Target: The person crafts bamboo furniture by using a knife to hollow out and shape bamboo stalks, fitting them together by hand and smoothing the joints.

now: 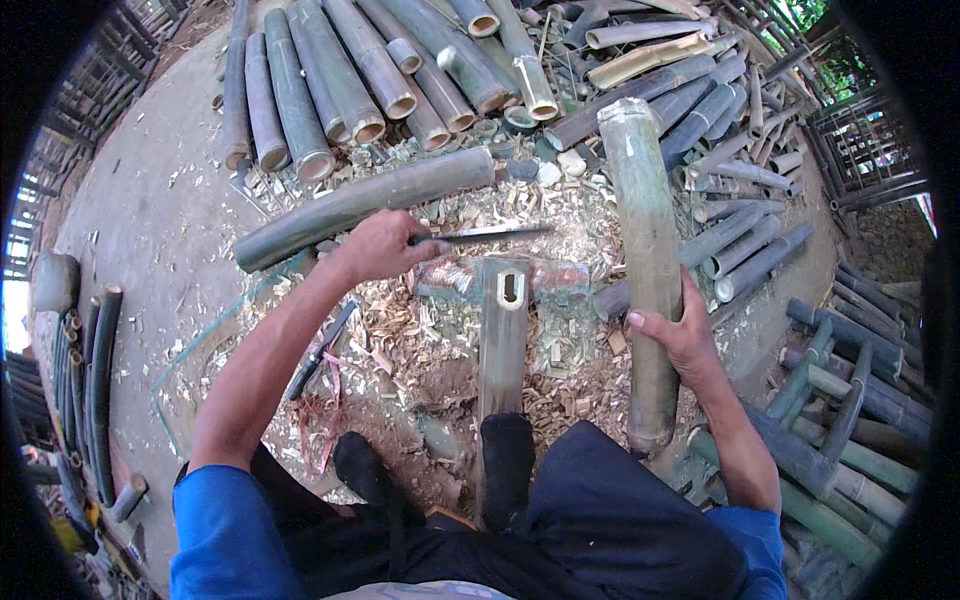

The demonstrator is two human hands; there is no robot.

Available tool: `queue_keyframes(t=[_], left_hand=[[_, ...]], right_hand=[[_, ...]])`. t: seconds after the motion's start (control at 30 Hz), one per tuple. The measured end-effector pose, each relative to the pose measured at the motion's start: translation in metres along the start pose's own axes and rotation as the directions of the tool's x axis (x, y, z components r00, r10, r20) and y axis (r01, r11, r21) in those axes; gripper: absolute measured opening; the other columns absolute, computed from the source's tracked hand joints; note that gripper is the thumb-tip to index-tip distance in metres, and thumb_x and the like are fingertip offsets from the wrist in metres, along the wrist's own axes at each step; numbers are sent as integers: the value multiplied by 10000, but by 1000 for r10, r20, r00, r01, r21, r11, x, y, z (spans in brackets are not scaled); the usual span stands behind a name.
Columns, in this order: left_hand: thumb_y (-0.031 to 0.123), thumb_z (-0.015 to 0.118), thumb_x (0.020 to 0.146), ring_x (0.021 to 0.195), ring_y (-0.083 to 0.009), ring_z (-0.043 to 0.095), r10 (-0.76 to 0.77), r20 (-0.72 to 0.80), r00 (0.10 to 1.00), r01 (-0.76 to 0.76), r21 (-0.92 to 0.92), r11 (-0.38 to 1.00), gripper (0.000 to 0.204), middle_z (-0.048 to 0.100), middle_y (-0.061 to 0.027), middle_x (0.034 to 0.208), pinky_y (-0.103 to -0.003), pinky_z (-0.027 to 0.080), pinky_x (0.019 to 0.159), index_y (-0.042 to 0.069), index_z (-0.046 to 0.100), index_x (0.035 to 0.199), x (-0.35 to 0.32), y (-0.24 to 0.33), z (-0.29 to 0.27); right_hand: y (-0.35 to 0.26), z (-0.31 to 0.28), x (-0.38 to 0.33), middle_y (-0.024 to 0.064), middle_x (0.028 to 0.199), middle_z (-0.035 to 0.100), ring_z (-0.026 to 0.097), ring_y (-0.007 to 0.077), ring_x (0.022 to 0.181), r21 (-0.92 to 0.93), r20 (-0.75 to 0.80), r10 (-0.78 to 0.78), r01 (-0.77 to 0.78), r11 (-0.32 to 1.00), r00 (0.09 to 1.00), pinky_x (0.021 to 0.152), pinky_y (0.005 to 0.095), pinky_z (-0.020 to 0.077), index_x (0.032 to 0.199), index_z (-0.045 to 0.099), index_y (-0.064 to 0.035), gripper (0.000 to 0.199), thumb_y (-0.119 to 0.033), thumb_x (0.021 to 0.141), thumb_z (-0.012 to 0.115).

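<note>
My left hand (383, 244) is closed around the handle of a knife (495, 234), its long narrow blade pointing right above the wood chips. On the right, my right hand (683, 330) grips a thick green-grey bamboo pole (645, 230) by its lower half, thumb in front and fingers hidden behind. Between my arms, a bamboo piece (503, 350) with an oblong hole cut near its far end points away from me. My dark-clad foot (506, 460) rests on its near end. Its far end lies over a worn reddish-green crosspiece (450, 280).
Another bamboo length (365, 205) lies just beyond my left hand. Many cut bamboo poles (350, 80) are heaped at the back. A dark long tool (322, 350) lies among the chips at left. Stacked bamboo frames (840, 420) stand at right.
</note>
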State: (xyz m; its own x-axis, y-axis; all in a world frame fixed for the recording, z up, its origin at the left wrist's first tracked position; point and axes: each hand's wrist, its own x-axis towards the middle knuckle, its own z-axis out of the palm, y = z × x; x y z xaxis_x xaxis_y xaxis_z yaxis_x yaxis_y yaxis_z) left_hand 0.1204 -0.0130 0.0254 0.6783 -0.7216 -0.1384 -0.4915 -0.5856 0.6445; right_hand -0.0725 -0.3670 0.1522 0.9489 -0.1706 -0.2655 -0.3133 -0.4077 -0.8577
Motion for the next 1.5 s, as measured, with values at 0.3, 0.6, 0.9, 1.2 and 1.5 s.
queue_keyframes(t=[0.3,0.6,0.9,1.2,1.5], left_hand=[[597,589,954,646,-402,653,-36,91,995,12,256,967,588,646,-204,660,-516,514,634,48,754,823,-3,-13,26],[534,623,955,710,-405,702,-152,76,985,111,387,915,504,679,-209,703,-518,563,665,61,722,813,-4,8,27],[596,600,951,713,-388,715,-189,112,976,135,374,917,578,703,-197,733,-501,569,650,47,735,833,-8,-2,26],[686,600,909,718,-395,715,-170,153,974,109,343,933,688,702,-206,727,-498,571,657,21,730,787,-3,-14,36],[593,646,917,755,-429,693,-124,146,981,83,260,962,569,685,-225,743,-527,544,696,40,740,824,8,-12,34]], right_hand=[[-8,10,-6,151,1196,623,615,230,1098,-65,40,-26,29,998,999,993,373,484,1401,454,46,840,-314,750,844],[18,44,-11,221,1139,646,668,310,1008,-328,60,-149,160,931,987,922,432,531,1292,483,20,676,-304,794,805],[-83,22,6,261,1130,664,681,382,1005,-345,134,-232,265,900,963,951,464,525,1370,430,38,742,-296,800,767],[-27,23,48,220,1234,615,636,281,1081,-554,360,209,28,832,909,978,391,510,1406,416,49,765,-278,808,764],[0,63,34,239,1156,660,661,322,1048,-327,112,-148,177,929,983,958,404,510,1379,453,48,807,-356,767,792]])
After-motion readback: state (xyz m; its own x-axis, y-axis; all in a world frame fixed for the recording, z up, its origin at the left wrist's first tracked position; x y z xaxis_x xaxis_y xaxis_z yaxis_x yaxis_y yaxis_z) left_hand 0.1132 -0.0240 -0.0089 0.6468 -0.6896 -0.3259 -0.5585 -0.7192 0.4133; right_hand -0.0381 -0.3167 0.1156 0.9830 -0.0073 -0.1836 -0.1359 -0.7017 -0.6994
